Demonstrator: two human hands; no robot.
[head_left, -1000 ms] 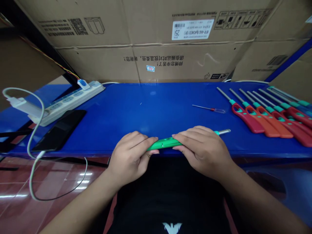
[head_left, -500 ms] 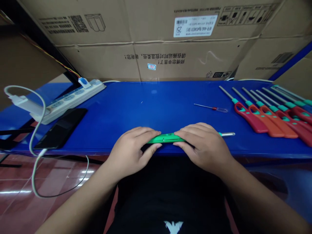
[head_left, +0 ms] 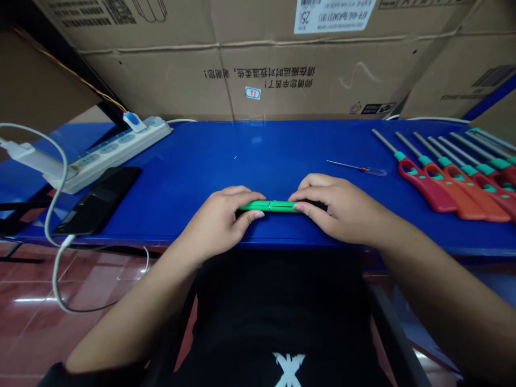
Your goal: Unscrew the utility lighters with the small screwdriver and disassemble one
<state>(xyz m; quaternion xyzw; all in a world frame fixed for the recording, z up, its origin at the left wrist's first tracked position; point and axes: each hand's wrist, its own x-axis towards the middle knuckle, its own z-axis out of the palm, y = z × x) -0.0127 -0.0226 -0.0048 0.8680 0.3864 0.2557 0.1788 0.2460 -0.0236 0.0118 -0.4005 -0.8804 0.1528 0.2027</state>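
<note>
A green long-neck lighter (head_left: 274,206) lies crosswise between my hands, just above the blue tabletop near its front edge. Around its left end, my left hand (head_left: 226,217) is closed, with thumb below and fingers above. My right hand (head_left: 332,207) pinches the other end between thumb and fingers. A dark gap shows along the side of the green body. Its metal tube is hidden behind my right hand.
Several red and orange lighters (head_left: 459,188) lie in a row at the right. A small screwdriver (head_left: 357,167) rests left of them. At left are a black phone (head_left: 100,199) and a white power strip (head_left: 116,153). A cardboard box (head_left: 169,86) stands behind.
Both hands and the green lighter appear higher in the view. My right hand has shifted its grip, and the metal tube that stuck out beyond it no longer shows.
</note>
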